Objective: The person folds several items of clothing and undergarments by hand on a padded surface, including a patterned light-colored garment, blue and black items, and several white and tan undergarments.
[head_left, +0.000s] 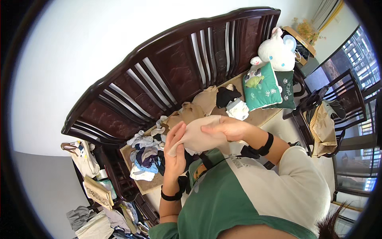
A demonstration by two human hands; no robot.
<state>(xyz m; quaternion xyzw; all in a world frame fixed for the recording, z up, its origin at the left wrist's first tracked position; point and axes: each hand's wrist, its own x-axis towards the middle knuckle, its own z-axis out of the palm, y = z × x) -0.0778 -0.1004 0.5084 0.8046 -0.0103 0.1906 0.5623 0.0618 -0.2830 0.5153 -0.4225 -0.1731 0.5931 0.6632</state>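
In front of my chest I hold a small, thin beige cloth garment [200, 134]; its exact kind does not show. My left hand [174, 153] has the near left end between thumb and fingers. At the other end my right hand [232, 129] grips it, thumb on top and the fingers partly hidden behind the fabric. Beyond my hands, beige clothes [191, 111] lie on the seat of a wooden bench. Left of them is a rumpled pile of clothes [149, 155] in blue, grey, white and dark colours. A black garment [227, 96] and a white one [237, 108] lie to the right.
A dark carved bench back [171, 63] runs along the wall. Green cushions [262, 88] and a white plush toy [276, 53] fill its right end. Bags and folded clothes [97, 223] are at the left. A wooden chair [346, 95] with a beige bag [323, 131] stands right.
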